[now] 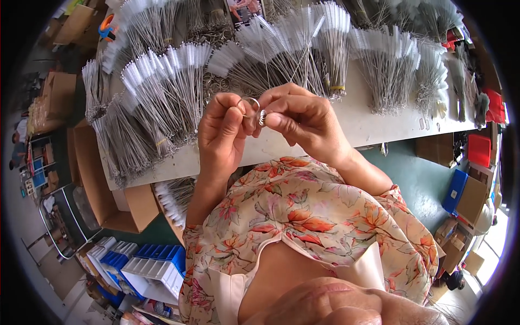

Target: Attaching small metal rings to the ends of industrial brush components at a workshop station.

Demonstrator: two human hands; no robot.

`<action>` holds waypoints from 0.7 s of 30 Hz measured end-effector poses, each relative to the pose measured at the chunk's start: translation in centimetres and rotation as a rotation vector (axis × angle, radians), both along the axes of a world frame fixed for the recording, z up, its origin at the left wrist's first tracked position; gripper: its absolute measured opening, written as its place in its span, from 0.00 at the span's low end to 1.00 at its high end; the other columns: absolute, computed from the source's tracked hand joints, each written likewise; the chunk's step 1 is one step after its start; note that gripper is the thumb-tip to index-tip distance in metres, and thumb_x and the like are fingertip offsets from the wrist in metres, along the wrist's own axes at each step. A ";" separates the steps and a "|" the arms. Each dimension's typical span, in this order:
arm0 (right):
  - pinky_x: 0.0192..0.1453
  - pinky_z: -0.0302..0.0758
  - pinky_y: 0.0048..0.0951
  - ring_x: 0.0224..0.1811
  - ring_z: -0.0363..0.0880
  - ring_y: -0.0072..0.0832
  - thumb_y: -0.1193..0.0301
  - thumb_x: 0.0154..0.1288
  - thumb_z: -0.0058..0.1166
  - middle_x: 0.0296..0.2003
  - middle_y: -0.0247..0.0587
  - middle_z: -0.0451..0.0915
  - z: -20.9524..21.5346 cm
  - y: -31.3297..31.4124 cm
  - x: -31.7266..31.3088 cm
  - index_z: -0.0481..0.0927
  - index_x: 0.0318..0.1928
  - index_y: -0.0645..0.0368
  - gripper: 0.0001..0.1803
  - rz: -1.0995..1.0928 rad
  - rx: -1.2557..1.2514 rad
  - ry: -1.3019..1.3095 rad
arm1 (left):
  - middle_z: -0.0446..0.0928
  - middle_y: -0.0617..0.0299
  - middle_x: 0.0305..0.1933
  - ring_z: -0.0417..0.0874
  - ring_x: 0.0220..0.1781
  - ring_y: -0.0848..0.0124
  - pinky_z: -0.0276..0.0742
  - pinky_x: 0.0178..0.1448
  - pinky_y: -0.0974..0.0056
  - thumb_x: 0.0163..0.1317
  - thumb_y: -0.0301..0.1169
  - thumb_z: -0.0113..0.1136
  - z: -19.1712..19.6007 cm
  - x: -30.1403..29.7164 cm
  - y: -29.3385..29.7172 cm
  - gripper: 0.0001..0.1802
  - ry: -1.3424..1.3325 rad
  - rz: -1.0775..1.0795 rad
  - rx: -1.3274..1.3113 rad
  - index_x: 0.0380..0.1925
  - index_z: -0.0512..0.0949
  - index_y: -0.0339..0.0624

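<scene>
My left hand (pixel 221 132) pinches a thin metal ring (pixel 255 102) between thumb and fingertips, over the near edge of the table. Close against it, my right hand (pixel 309 120) grips a small stack of shiny metal loops (pixel 262 117) between thumb and forefinger. The fingertips of both hands nearly meet at the ring. Whether the loops are threaded on the ring is too small to tell. Just beyond the hands lie bundles of wire-handled brushes (pixel 165 81) with white bristles. A pile of loose metal rings (pixel 215 84) lies between the bundles.
More brush bundles (pixel 387 65) cover the pale table (pixel 357 127). Orange-handled scissors (pixel 107 28) lie at the far left. An open cardboard box (pixel 100 189) stands at the table's left, with blue and white bins (pixel 157 265) below. Red bins (pixel 479 149) stand at the right.
</scene>
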State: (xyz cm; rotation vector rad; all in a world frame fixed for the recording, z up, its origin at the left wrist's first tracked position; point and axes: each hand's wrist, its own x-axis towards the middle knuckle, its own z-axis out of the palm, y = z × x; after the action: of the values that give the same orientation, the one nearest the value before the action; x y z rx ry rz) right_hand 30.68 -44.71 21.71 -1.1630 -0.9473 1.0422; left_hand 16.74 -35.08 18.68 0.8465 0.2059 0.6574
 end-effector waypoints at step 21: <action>0.37 0.76 0.27 0.37 0.79 0.31 0.77 0.51 0.60 0.35 0.41 0.77 -0.1 0.1 -0.6 0.80 0.32 0.63 0.06 0.061 0.229 -0.306 | 0.74 0.62 0.34 0.74 0.32 0.80 0.70 0.35 0.77 0.62 0.20 0.50 0.3 -0.8 -0.3 0.03 0.262 0.305 0.596 0.35 0.72 0.33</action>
State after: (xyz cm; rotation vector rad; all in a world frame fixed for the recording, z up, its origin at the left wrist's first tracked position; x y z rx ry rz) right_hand 30.08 -44.58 21.61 -1.1243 -1.3142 0.7912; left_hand 15.96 -35.37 18.96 1.4964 0.3902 0.9120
